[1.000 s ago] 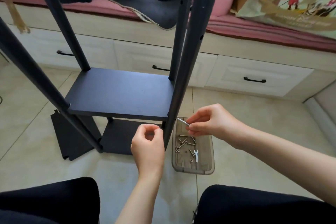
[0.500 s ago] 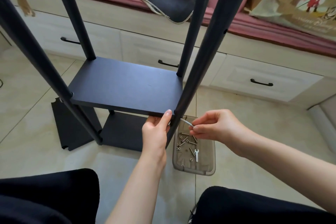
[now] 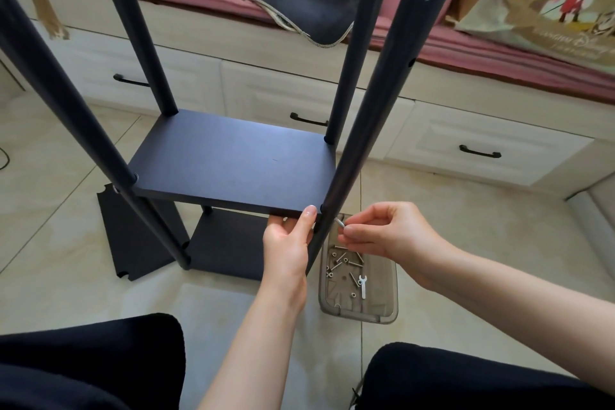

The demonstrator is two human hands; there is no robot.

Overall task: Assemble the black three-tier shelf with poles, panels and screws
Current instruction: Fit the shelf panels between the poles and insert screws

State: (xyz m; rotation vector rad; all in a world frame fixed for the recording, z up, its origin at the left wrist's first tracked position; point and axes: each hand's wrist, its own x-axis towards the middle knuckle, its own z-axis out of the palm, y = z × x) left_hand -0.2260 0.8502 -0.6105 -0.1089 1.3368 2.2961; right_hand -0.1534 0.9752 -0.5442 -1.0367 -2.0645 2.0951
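- Head view: black shelf frame (image 3: 233, 160) stands on tiled floor (image 3: 66, 276), in front of a cream drawer bench (image 3: 482, 143) with a pink cushion (image 3: 499, 53).
- Four poles run long axis floor-to-up, tops fanning outward toward camera; near right pole (image 3: 382, 103) leans up and right, capped end at top.
- Middle panel (image 3: 233, 156) lies flat between the poles, long axis left-right; bottom panel (image 3: 229, 250) below it near the floor.
- Spare panel (image 3: 133, 236) flat on floor, left of frame, notched corners.
- Clear plastic tray (image 3: 359, 306) on floor just right of near right pole; holds loose screws (image 3: 336, 256), nuts, small flat wrench (image 3: 362, 286).
- Left hand (image 3: 289, 243) grips front edge of middle panel at near right corner, thumb on top, fingers under.
- Right hand (image 3: 389, 233) pinches a silver screw (image 3: 340, 222), narrow fingertip grip; screw points up-left at near right pole, tip at or just beside it, contact unclear.
- Black-clad knees at bottom corners.
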